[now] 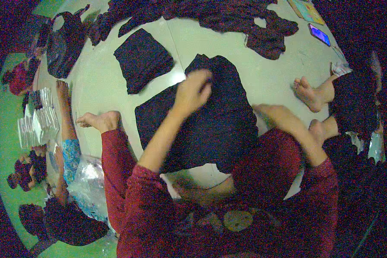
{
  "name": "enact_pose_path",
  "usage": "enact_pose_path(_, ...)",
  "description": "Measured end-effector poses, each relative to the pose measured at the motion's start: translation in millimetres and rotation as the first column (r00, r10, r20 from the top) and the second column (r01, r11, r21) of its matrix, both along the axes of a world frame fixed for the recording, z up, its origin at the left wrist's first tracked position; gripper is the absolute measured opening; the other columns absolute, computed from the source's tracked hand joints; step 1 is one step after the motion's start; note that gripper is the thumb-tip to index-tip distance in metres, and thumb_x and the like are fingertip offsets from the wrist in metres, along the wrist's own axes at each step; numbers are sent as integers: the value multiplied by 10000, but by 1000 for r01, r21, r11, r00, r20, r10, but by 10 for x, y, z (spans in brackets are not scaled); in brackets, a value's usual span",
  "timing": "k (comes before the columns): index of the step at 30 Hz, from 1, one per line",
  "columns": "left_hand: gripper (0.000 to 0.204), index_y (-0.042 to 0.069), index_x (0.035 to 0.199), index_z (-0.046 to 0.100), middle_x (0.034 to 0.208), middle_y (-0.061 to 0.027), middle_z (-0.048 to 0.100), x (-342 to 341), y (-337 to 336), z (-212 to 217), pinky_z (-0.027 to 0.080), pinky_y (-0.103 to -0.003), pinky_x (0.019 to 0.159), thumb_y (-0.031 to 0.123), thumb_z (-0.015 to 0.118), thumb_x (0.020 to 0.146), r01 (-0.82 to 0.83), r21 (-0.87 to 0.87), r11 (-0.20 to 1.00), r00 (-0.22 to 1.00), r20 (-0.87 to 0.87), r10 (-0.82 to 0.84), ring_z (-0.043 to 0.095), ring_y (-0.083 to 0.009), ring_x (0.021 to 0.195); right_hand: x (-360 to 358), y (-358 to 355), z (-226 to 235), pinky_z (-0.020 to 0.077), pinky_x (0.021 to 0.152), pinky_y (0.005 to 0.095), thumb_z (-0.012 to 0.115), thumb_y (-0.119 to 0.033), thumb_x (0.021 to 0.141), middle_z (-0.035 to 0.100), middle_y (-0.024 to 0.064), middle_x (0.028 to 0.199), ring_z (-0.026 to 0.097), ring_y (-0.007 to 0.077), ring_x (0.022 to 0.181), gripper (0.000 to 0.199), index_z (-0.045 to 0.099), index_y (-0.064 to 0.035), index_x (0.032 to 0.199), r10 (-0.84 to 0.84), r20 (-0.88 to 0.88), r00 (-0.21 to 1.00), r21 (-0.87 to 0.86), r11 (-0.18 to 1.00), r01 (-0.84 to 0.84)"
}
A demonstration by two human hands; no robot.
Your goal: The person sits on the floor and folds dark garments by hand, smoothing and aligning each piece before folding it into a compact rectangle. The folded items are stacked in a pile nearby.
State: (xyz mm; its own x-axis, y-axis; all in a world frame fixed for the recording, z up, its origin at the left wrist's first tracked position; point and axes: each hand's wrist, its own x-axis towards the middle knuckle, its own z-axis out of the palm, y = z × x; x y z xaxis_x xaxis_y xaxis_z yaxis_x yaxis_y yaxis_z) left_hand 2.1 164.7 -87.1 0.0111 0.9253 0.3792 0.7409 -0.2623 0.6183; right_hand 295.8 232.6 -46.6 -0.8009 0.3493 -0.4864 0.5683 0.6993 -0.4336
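A large dark garment (pixel 210 129) lies spread on the pale floor (pixel 107 86) in front of me. My left hand (pixel 193 89) reaches forward and is closed on a bunched fold near the garment's top edge. My right forearm (pixel 284 122) runs from the right to the garment's right edge, where the hand is hidden behind the cloth. My bare left foot (pixel 101 120) and red trouser leg lie left of the garment.
A folded dark cloth (pixel 142 60) lies further ahead, and a heap of dark clothes (pixel 228 17) runs along the far side. Another person's bare feet (pixel 307 92) are at the right. A phone (pixel 319 34), white packets (pixel 36 120) and a plastic bag (pixel 88 185) lie around.
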Motion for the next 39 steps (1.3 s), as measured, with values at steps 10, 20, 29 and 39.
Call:
enact_pose_path(10,235,18,950,551,970,-142,580,358,-379,-196,445,-388,818,33,567,715,100,-102,990,994,46,-96,553,-317,928,-883,396,264,426,879,386,554,-13,744,526,154,1175,537,316,1029,693,278,-190,1355,-88,-368,926,31,994,107)
enact_pose_path(20,221,16,951,573,967,-171,604,-154,-625,-23,471,-377,781,58,563,735,170,-218,961,941,326,-92,586,-317,906,-1262,-324,-132,438,840,458,523,-29,763,548,207,1098,525,374,1019,568,323,-125,1285,-98,-231,968,37,993,109)
enact_pose_path(29,264,37,936,547,969,-155,560,-1849,-1559,11,455,-417,774,61,569,674,-219,-570,792,937,-350,7,563,-354,883,-1121,-309,-195,449,823,415,444,74,713,549,175,1107,534,363,1010,554,397,-163,1212,-156,-287,945,109,975,194)
enact_pose_path(39,274,19,994,517,977,-158,552,-1235,-2364,36,423,-398,811,113,555,740,-226,-129,965,854,-502,133,516,-329,940,-364,-1005,-178,445,826,370,560,43,715,563,135,1101,563,286,954,754,249,-196,1358,-197,-168,966,-221,962,158)
